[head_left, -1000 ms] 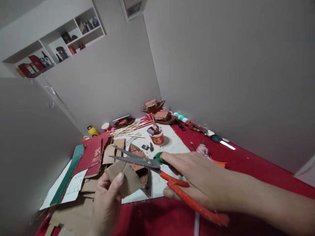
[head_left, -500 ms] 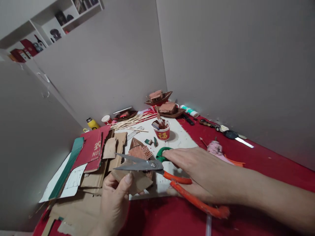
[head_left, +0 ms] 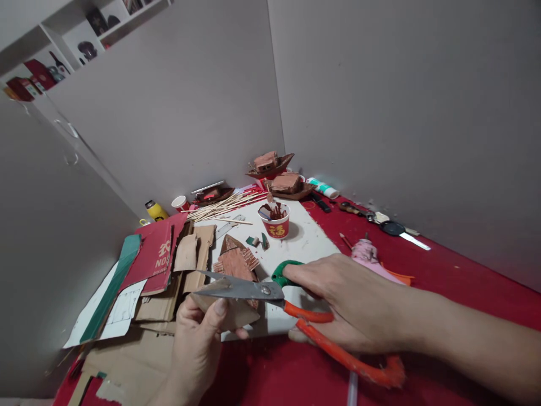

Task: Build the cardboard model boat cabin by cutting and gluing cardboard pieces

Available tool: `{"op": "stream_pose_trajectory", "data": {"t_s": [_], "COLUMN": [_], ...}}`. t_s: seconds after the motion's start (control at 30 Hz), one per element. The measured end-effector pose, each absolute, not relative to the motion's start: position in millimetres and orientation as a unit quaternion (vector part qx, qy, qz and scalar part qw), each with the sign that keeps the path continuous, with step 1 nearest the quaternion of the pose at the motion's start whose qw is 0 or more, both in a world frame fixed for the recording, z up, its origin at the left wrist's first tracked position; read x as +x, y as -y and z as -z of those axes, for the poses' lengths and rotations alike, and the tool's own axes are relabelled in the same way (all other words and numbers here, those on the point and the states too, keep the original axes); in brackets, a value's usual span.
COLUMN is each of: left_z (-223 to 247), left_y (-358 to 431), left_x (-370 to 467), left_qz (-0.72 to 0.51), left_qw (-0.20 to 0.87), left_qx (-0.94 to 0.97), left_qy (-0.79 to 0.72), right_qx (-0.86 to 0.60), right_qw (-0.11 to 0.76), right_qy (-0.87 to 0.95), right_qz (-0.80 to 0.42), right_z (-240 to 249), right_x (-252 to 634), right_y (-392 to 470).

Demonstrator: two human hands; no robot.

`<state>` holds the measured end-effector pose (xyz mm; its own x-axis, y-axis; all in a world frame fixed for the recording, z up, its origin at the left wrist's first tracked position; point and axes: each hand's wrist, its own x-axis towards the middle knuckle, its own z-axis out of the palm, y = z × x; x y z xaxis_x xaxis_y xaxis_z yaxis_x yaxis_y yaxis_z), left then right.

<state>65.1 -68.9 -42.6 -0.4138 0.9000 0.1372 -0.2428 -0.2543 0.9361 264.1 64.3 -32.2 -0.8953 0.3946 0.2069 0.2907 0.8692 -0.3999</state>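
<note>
My left hand point(head_left: 200, 332) pinches a small piece of brown cardboard point(head_left: 236, 313) between thumb and fingers, above the front edge of the white board. My right hand point(head_left: 342, 299) grips scissors point(head_left: 249, 290) with one green and one orange-red handle. Their blades point left and lie across the top of the cardboard piece, only slightly apart. Just behind the blades, a small brown model boat point(head_left: 236, 262) with a reddish cover rests on the white board, partly hidden by the scissors and the cardboard.
Cardboard sheets point(head_left: 127, 361) and a red carton piece point(head_left: 152, 254) lie at left. Behind are a paper tub point(head_left: 274, 220) of brown material, thin sticks point(head_left: 224, 206) and finished model boats point(head_left: 291, 185). Tools point(head_left: 391, 227) and a pink bundle point(head_left: 366, 254) sit at right.
The scissor blades have come closer together over the cardboard piece. The left hand keeps its hold, and the view has shifted slightly.
</note>
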Motion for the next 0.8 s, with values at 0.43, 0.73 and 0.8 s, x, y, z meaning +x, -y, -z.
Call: {"op": "stream_pose_trajectory", "data": {"t_s": [0.43, 0.73, 0.8], "left_z": [36.5, 84.2, 88.6], "left_y": [84.9, 181.8, 201.9], "left_x": [62.3, 79.3, 85.0], "left_qz": [-0.683, -0.686, -0.672], "left_qw": [0.407, 0.416, 0.426], "left_qx": [0.419, 0.276, 0.256], "left_qy": [-0.439, -0.529, -0.549], "right_qx": [-0.129, -0.021, 0.007], "right_qw": [0.148, 0.065, 0.057], "right_qy": [0.965, 0.986, 0.984], "right_qz": [-0.173, -0.152, -0.168], "right_z": [32.6, 37.7, 43.3], "right_x": [270.3, 270.9, 269.4], "right_y": [-61.3, -31.8, -25.1]}}
